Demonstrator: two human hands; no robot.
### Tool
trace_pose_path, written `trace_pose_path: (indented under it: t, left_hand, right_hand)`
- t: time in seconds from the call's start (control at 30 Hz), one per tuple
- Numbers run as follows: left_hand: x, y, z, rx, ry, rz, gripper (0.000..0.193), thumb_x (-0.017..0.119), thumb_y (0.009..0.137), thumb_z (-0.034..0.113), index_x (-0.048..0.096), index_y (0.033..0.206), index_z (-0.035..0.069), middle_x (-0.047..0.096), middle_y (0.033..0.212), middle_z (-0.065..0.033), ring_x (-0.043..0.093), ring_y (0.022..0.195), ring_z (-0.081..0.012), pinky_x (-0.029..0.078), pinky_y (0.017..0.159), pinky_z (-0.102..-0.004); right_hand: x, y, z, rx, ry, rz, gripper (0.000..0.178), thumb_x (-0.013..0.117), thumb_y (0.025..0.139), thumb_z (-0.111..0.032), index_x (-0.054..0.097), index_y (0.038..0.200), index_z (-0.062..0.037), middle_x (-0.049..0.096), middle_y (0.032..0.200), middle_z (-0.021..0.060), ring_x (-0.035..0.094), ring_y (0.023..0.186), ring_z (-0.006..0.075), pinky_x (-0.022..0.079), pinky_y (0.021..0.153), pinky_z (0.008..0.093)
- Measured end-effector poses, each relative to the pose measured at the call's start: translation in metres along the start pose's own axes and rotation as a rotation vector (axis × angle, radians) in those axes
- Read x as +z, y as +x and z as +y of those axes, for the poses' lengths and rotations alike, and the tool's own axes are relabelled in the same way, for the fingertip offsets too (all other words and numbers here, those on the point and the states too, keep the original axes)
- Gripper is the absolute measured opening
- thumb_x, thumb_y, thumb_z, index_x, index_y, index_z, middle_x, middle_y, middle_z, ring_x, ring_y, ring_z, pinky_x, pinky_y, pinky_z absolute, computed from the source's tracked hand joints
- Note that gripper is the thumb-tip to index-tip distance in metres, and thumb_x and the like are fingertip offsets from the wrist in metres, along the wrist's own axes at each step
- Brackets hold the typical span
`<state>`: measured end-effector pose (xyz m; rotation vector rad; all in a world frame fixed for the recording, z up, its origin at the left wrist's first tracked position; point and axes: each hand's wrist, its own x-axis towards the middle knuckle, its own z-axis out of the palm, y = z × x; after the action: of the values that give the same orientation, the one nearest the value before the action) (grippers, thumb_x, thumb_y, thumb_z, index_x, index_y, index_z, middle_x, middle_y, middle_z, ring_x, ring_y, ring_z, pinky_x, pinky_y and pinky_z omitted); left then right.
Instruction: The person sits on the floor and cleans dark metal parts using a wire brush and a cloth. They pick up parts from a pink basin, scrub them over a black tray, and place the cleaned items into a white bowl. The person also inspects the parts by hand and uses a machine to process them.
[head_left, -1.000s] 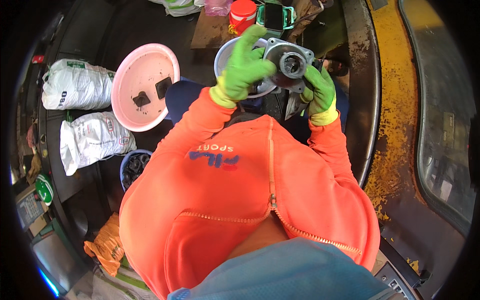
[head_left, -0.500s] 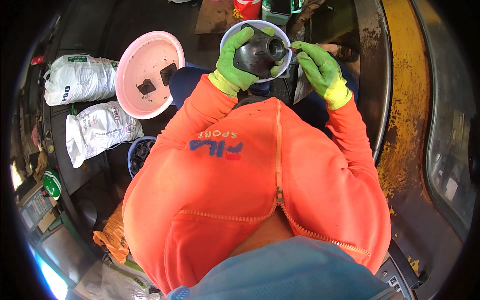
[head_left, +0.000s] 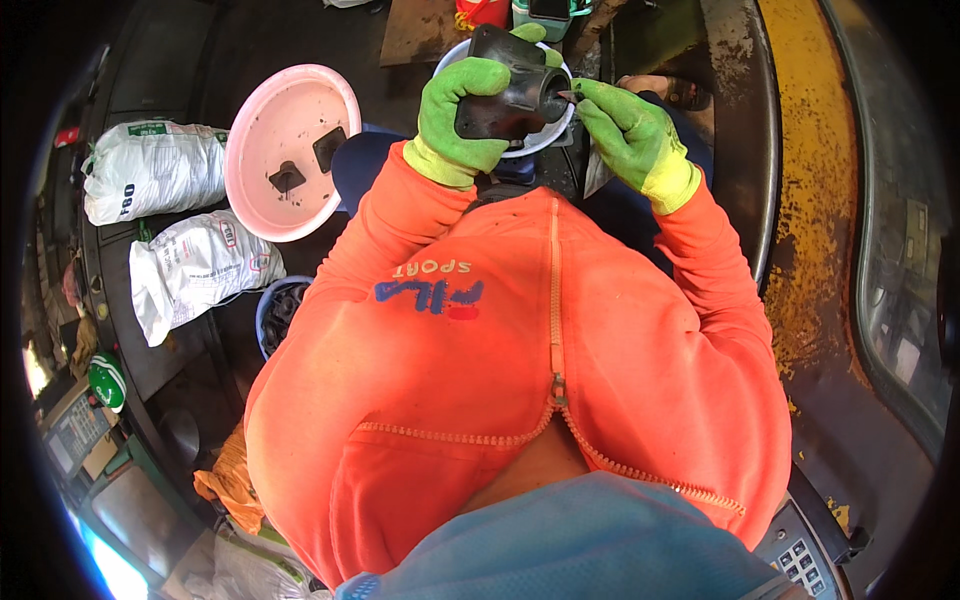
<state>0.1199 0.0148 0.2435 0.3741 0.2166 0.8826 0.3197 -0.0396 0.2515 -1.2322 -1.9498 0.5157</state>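
Observation:
My left hand (head_left: 450,112), in a green glove, grips a black rubber-like part (head_left: 512,98) with a flat flange and a round tubular neck. The neck's open end faces right. My right hand (head_left: 632,132), also gloved in green, pinches a small thin tool (head_left: 571,96); its pointed tip meets the rim of the neck. Most of the tool is hidden by the fingers, so its exact kind does not show. Beneath the part stands a pale round basin (head_left: 566,126), largely covered by the part and my left hand.
To the left, a pink basin (head_left: 236,150) holds two black flanged pieces. Beside it lie two white sacks (head_left: 155,180) and a blue bucket (head_left: 264,310) of black pieces. A red bucket (head_left: 490,12) and teal box (head_left: 540,30) stand ahead; rusty yellow metal (head_left: 812,200) runs along the right.
My left hand has turned the black part, so its neck points more to the right and the flange stands up. The tool tip has come to the neck's rim.

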Motion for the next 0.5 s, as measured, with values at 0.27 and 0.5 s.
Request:
trace_pose_path:
  t: [0.27,0.5]
  left_hand:
    - [0.001,0.007,0.001,0.287,0.344,-0.066,0.061,0.06,0.068,0.007,0.047,0.127,0.004,0.049,0.126,-0.0216,0.056,0.109,-0.032,0.048,0.092,-0.0416]
    - [0.009,0.012,0.001,0.518,0.474,-0.214,0.083,0.079,0.07,0.03,0.038,0.136,0.001,0.042,0.138,-0.0127,0.05,0.114,-0.0236,0.044,0.095,-0.0366]
  right_hand:
    - [0.012,-0.004,-0.007,0.129,0.201,-0.027,0.026,0.059,0.09,-0.012,0.06,0.112,0.0019,0.065,0.1,0.0112,0.063,0.087,0.0215,0.05,0.074,0.0294]
    - [0.013,0.001,-0.039,0.56,0.816,-0.057,0.029,0.05,0.095,-0.022,0.062,0.11,-0.0004,0.057,0.082,0.0007,0.049,0.071,0.0056,0.042,0.063,0.0203]
